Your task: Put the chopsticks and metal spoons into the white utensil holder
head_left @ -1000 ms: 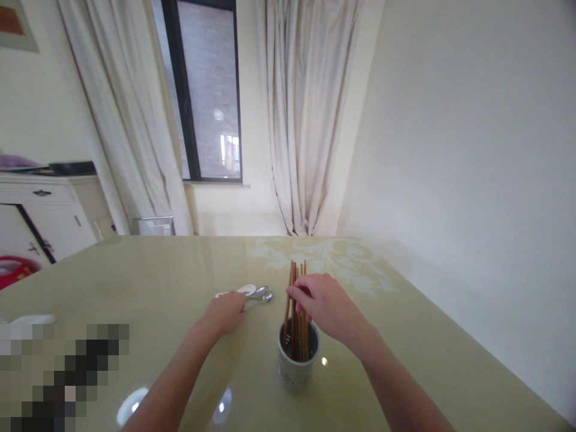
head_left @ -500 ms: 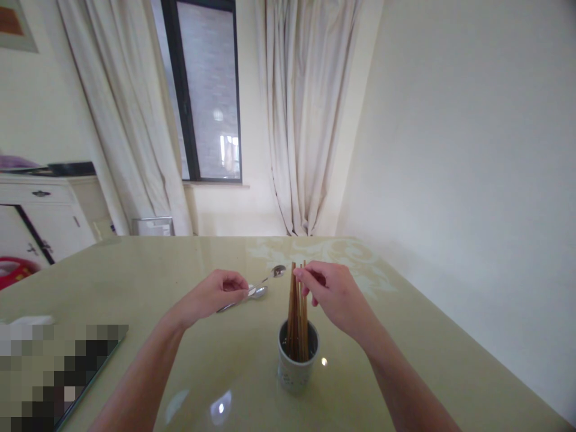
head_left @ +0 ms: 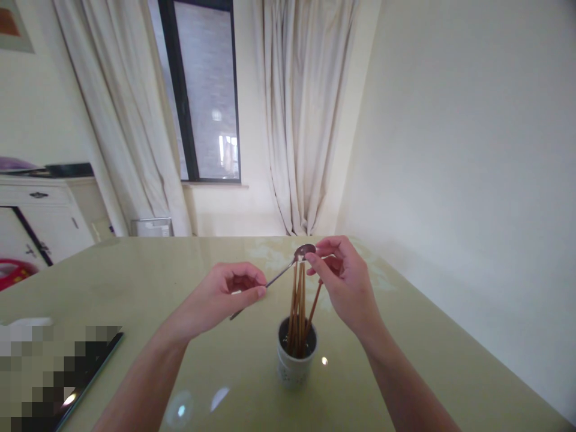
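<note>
My left hand (head_left: pixel 236 297) is closed around the handle of a metal spoon (head_left: pixel 279 276), thumb and fingers pinching it. The spoon slants up to the right, its bowl above the chopsticks. At that bowl, the thumb and index finger of my right hand (head_left: pixel 344 273) grip the edge. Below stands a pale patterned cup (head_left: pixel 294 369) holding several wooden chopsticks (head_left: pixel 297 306). One chopstick leans right, its top close under my right fingers. A second spoon does not show; my left hand may hide it.
The cup stands on a glossy, pale green table (head_left: pixel 216 384). A dark flat object (head_left: pixel 96 375), partly pixelated, lies at the left front. Beyond the table are curtains (head_left: pixel 310 120), a window and a white cabinet (head_left: pixel 58 210); a plain wall runs along the right.
My left hand has moved slightly right, bringing the spoon up over the chopsticks. My right hand has left the chopsticks for the spoon's bowl. One chopstick now leans right.
</note>
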Available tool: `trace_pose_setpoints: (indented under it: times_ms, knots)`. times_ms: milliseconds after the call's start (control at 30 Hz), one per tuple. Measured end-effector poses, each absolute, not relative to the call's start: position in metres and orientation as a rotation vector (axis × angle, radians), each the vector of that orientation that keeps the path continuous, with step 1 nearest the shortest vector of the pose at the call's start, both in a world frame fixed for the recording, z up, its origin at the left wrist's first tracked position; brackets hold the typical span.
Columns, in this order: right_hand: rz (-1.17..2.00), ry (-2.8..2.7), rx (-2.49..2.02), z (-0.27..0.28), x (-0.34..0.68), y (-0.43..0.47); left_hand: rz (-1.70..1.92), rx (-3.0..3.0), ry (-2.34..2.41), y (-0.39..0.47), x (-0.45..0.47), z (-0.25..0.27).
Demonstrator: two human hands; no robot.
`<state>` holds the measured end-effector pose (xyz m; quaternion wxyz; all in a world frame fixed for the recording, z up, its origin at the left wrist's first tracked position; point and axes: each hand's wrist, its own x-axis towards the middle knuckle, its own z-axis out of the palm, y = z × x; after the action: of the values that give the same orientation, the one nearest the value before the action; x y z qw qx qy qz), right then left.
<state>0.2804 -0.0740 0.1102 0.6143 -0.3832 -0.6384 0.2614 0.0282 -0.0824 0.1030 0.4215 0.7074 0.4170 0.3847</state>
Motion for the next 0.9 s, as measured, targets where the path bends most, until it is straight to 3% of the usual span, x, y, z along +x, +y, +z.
trace_pose_setpoints:
  times_ms: [233,433,600,900]
  knots:
    - [0.516,-1.473,-0.847,0.12,0.288,-0.079,0.965,1.757,0.968,-0.078,0.044,0.095]
    - [0.307,-1.353,-0.855,0.13,0.307,-0.084,1.215,1.647,1.061,-0.056,0.083,0.046]
    - [0.339,-1.433,-0.94,0.132,0.314,-0.081,1.0,1.426,0.806,-0.055,0.109,0.015]
    - [0.379,-1.691,-1.059,0.129,0.308,-0.08,0.976,1.276,0.739,-0.065,0.115,0.018]
